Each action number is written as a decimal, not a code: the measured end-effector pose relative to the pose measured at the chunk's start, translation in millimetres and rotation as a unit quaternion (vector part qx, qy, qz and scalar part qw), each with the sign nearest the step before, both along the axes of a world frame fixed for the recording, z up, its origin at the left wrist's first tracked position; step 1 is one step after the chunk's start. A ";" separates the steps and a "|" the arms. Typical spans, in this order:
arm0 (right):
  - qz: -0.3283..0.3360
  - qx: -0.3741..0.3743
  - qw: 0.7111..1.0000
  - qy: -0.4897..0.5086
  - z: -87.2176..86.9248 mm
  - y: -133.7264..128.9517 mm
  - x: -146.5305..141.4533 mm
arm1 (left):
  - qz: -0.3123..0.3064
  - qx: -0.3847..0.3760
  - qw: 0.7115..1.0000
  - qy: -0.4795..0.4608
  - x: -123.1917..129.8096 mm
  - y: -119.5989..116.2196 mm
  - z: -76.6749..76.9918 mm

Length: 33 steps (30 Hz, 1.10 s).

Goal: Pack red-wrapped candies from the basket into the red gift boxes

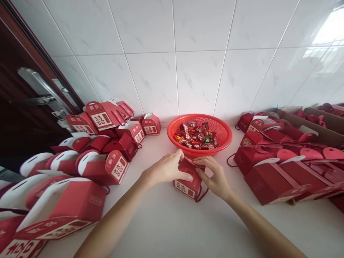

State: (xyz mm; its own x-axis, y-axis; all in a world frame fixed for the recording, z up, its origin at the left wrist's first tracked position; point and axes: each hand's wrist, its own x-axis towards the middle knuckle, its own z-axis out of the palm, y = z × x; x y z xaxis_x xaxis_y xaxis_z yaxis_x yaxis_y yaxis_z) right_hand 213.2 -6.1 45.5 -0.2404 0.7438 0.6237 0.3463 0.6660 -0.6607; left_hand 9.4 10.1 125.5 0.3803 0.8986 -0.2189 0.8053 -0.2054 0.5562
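Note:
A small red gift box (184,187) with a cream character panel stands on the white table, in front of the red basket. My left hand (168,167) is closed on its top from the left, the thumb lying along the front flap. From the right, my right hand (214,175) pinches the top flaps at the box's back right edge. A dark red cord hangs at the box's right side. Just behind both hands sits the red plastic basket (225,138), holding wrapped candies (200,136). The inside of the box is hidden.
Many red boxes, several with open flaps, crowd the left (88,200) and right (271,181) sides. Cardboard cartons (306,123) stand at the back right. A white tiled wall (201,79) rises behind the table (172,229). A dark door with a metal handle (43,98) is at the left.

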 end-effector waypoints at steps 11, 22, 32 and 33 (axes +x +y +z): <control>0.030 0.018 0.999 -0.021 -0.2 -0.1 1.1 | -0.050 0.006 0.999 0.009 -1.0 1.8 0.6; 0.042 0.001 0.999 -0.030 -1.9 0.7 1.2 | -0.076 0.036 0.996 0.003 -3.1 1.9 -1.0; 0.038 -0.003 0.999 -0.034 -3.3 1.6 0.6 | -0.065 0.048 0.997 0.009 0.3 4.1 -4.8; 0.037 0.002 0.999 -0.039 -2.9 1.4 0.5 | -0.064 0.048 0.997 0.009 0.4 3.8 -5.2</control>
